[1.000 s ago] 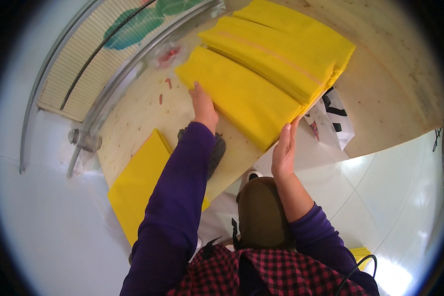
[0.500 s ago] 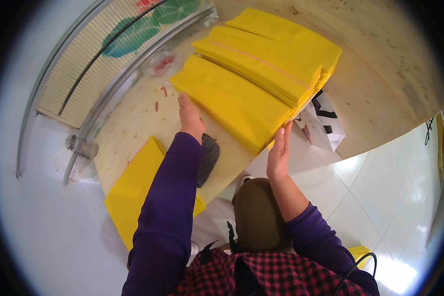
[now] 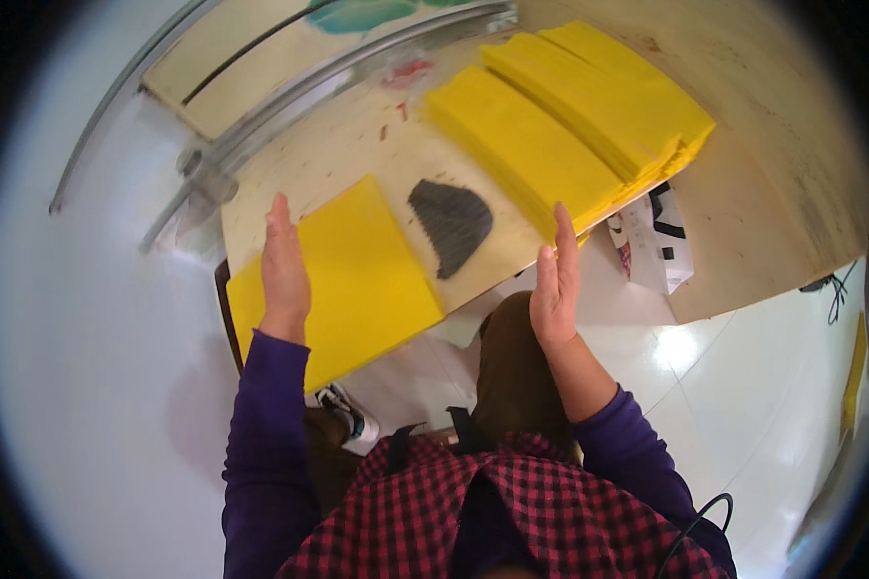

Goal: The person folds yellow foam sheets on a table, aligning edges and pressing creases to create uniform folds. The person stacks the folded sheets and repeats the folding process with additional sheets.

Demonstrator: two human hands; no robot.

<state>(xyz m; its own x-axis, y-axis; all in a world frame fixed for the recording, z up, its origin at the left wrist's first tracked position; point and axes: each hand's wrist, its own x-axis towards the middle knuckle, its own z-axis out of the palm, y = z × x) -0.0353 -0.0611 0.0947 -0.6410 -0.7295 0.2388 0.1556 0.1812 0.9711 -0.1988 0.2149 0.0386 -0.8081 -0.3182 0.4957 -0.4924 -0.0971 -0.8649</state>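
My left hand [image 3: 286, 275] is over the left part of a flat yellow sheet pile [image 3: 367, 280] on the wooden table. Its fingers are straight and it holds nothing; whether it touches the pile I cannot tell. My right hand [image 3: 556, 289] is upright and open at the table's front edge, close to the near end of a thick stack of yellow folded sheets [image 3: 531, 140]. Behind that stack lies another yellow stack [image 3: 618, 92]. Between the flat pile and the stacks is a dark grey, fan-shaped piece [image 3: 451, 224] with a jagged edge.
The table [image 3: 348, 159] has a metal rail [image 3: 357, 72] along its far left side. A white printed bag [image 3: 657, 241] is under the right edge. A curved wooden panel [image 3: 753, 193] stands at right. Below are floor tiles [image 3: 714, 386] and a shoe [image 3: 357, 425].
My left hand has left the thick yellow stack and moved left over the flat pile. My right hand stays near the stack's end. The view has shifted, and the grey piece is fully uncovered.
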